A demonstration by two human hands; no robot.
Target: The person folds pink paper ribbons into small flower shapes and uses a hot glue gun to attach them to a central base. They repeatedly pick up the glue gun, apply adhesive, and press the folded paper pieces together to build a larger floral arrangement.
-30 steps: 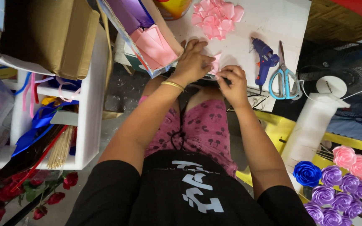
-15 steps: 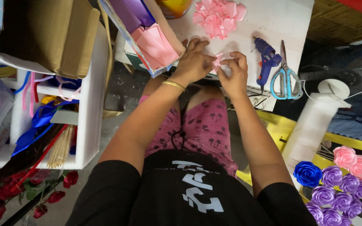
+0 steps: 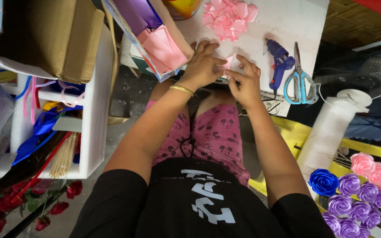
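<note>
Your hands are meeting at the near edge of the table (image 3: 296, 17), upper centre of the frame: the left hand (image 3: 203, 66) is curled over, and the right hand (image 3: 244, 81) is pinching in toward it with thumb and forefinger. Between them you are holding a small pink ribbon piece (image 3: 226, 63), only a corner of it showing, so I cannot tell how it is folded.

Be keeping the fold tight between your fingertips and the edges lined up; satin like this looks slippery and likely springs open if the pinch loosens.

Above your hands, finished pink petals (image 3: 228, 15) are lying in a glossy heap. To the right, a blue glue gun (image 3: 280, 61) and scissors (image 3: 300, 79) with blue handles are lying side by side. At the lower right, ribbon roses (image 3: 358, 189) in purple, blue and pink are sitting clustered, tightly spiralled.
</note>
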